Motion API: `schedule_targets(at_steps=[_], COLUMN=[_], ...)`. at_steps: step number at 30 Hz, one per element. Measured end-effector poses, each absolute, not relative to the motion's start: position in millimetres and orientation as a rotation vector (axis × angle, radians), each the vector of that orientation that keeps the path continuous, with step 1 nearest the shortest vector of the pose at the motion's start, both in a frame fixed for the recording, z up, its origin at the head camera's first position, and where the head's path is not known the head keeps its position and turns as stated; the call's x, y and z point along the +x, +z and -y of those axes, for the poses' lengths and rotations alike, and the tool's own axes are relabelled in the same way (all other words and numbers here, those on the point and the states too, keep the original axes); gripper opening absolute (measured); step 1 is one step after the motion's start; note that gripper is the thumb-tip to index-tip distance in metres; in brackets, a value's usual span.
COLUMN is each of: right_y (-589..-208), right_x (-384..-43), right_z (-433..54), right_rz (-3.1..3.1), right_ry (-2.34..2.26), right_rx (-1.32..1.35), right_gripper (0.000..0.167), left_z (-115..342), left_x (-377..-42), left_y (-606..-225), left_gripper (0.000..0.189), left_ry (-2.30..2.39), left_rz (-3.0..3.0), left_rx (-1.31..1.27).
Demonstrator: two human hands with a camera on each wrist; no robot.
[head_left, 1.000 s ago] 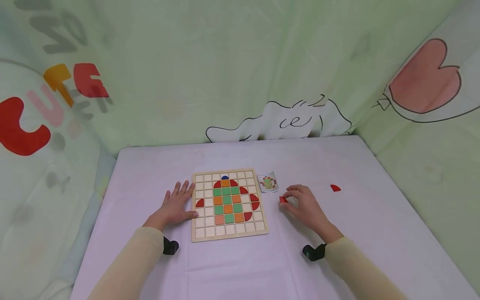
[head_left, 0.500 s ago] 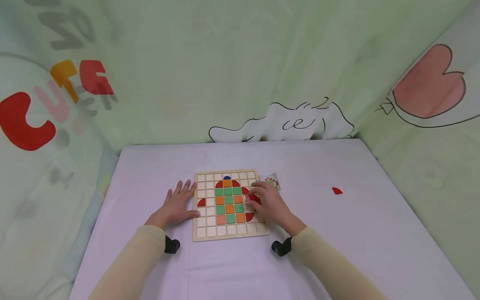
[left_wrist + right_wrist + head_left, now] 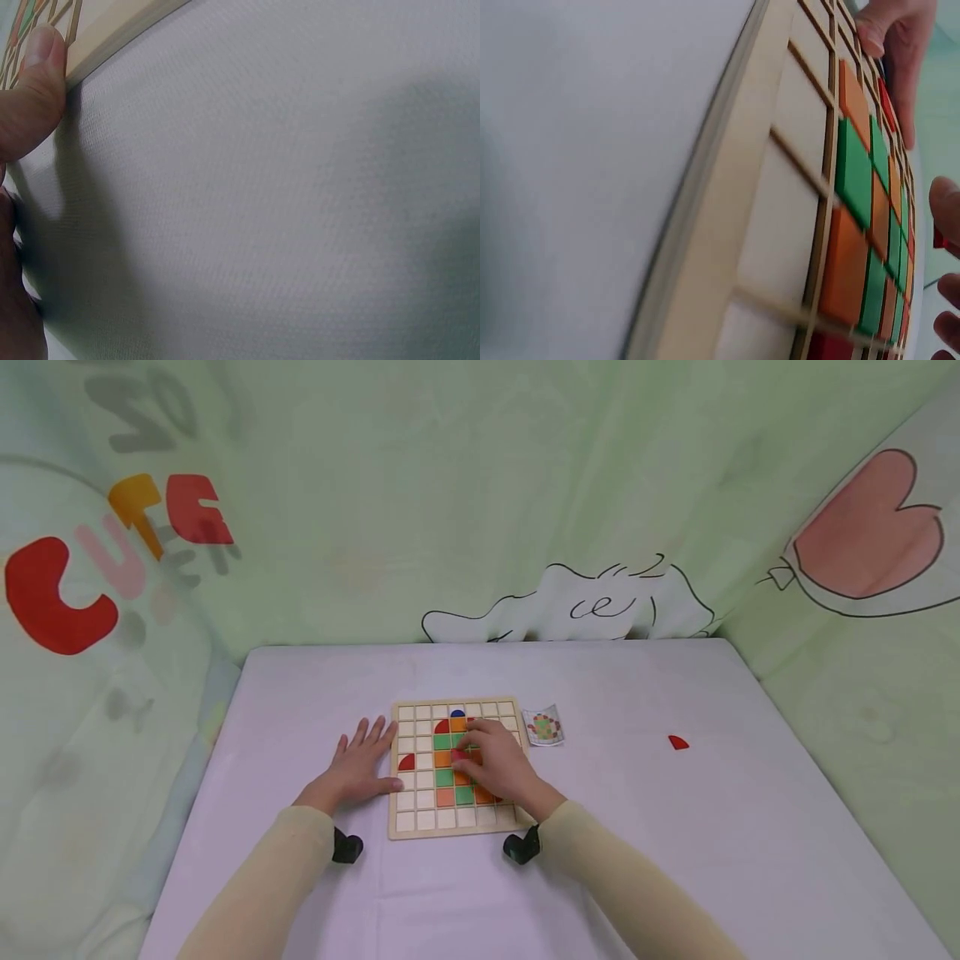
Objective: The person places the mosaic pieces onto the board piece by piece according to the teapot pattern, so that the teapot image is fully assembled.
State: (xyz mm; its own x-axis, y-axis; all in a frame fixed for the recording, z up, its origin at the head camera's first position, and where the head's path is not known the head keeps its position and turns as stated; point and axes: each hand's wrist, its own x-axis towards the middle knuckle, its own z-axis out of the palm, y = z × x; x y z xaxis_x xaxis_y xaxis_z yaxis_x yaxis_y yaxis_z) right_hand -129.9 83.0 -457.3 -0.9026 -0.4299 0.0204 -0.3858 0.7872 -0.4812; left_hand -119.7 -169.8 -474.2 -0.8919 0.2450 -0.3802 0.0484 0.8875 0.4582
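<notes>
My left hand (image 3: 352, 773) lies with spread fingers at the left edge of a wooden grid board (image 3: 406, 821); its thumb rests on the rim, as the left wrist view also shows. Over the middle of the board, my right hand (image 3: 501, 766) pinches a red quarter-circle tile (image 3: 458, 757), raised above the surface. Green, orange and salmon square tiles (image 3: 446, 797) fill the central cells, topped by a blue half-round tile (image 3: 457, 714). One red quarter-circle tile (image 3: 407, 762) sits in a left-hand cell. My right hand hides the board's right-hand tiles.
A small pattern card (image 3: 543, 727) lies by the board's upper right corner. Farther right, a loose red quarter-circle tile (image 3: 678, 742) is on the white-clothed table (image 3: 660, 827). Printed fabric walls (image 3: 360, 527) stand behind and at both sides.
My right hand has carried the red quarter-circle tile leftward from the table beside the board to above its middle. My left hand stays at the board's left edge.
</notes>
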Motion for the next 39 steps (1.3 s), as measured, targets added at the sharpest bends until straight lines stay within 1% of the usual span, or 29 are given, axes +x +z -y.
schedule_targets(at_steps=[8,16,28,35,39], right_y=[-456,-458,-457,-457,-456], right_x=[-135,-135,-133,-133,-133], right_z=[-48,-29,-25,-30,-33], right_rz=[-2.869,-2.894,-2.879,-2.916,-2.930], right_ry=[-0.506,-0.406,-0.403,-0.422,-0.375], right_rx=[-0.750,-0.670,-0.683,-0.754,-0.796], right_gripper=[0.027,0.029,0.023,0.009,0.014], left_z=[171,169,171,172,171], left_x=[-121,-119,-120,-121,-121], left_y=[-475,-469,-472,-476,-476], left_gripper=[0.104,0.103,0.103,0.104,0.104], left_ry=[0.612,0.637,0.621,0.623,0.628], left_rz=[-2.617,-2.600,-2.603,-2.619,-2.617], left_rx=[0.233,0.237,0.233,0.229,0.226])
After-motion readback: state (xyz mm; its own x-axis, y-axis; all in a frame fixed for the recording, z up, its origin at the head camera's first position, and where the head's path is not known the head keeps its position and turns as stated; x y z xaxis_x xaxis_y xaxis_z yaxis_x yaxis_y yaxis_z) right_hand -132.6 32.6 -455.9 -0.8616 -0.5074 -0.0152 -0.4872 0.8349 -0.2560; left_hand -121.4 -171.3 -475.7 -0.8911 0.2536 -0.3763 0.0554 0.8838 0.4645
